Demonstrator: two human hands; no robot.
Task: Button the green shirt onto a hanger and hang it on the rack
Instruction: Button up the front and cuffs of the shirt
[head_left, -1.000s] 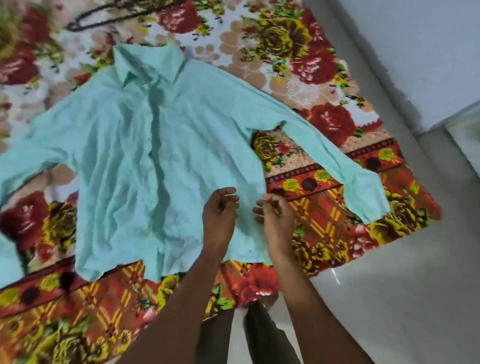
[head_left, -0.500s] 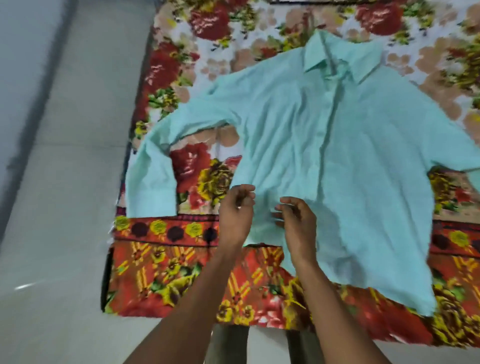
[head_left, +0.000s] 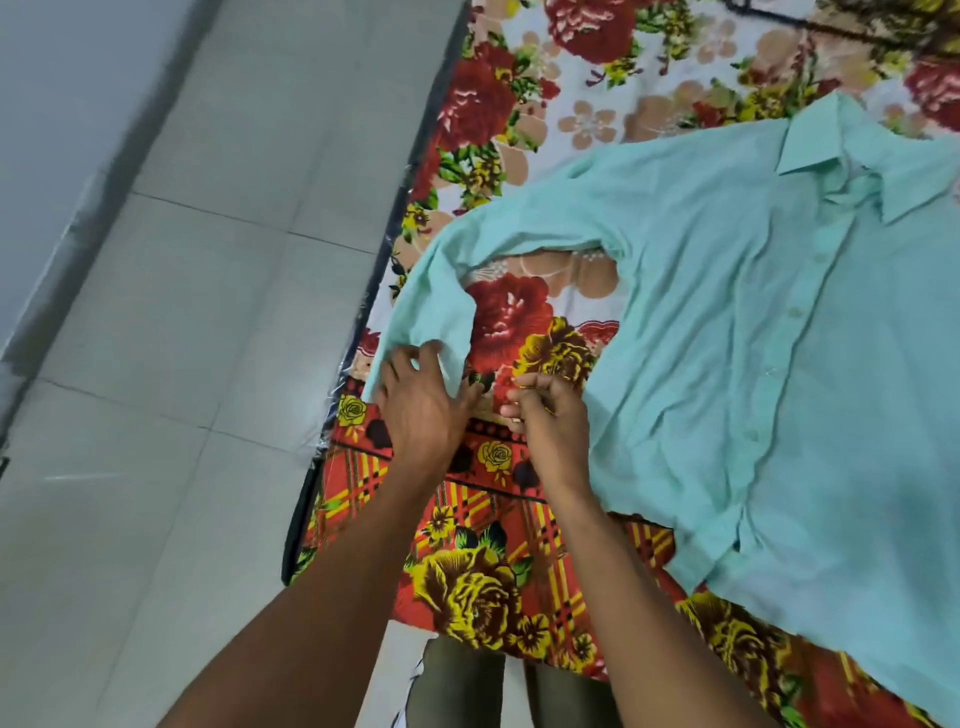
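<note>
Since half a second ago, my view has swung left and both hands have shifted off the shirt's front hem toward its sleeve. The green shirt (head_left: 753, 364) lies face up and spread flat on a floral bedsheet (head_left: 519, 597) patterned in red and yellow roses. Its collar (head_left: 852, 156) sits toward the upper right, the button placket (head_left: 789, 332) runs down the middle of the body, and the body fills the right side of the view. One sleeve (head_left: 457, 280) arcs out to the left and bends down toward me, ending near the edge of the bed.

My left hand (head_left: 421, 410) rests on the cuff end of that sleeve, fingers spread and fairly straight, pressing the cloth flat against the sheet rather than gripping it. My right hand (head_left: 550, 421) is just beside it, over the bedsheet between the sleeve and the shirt's side edge. Its fingers are curled inward with the tips drawn together; I cannot tell whether they pinch anything. Its wrist lies close to the shirt's side edge.

Grey floor tiles (head_left: 182, 364) fill the left of the view beyond the bed edge. My dark trouser legs (head_left: 457, 686) show at the bottom, below the sheet's hem.
</note>
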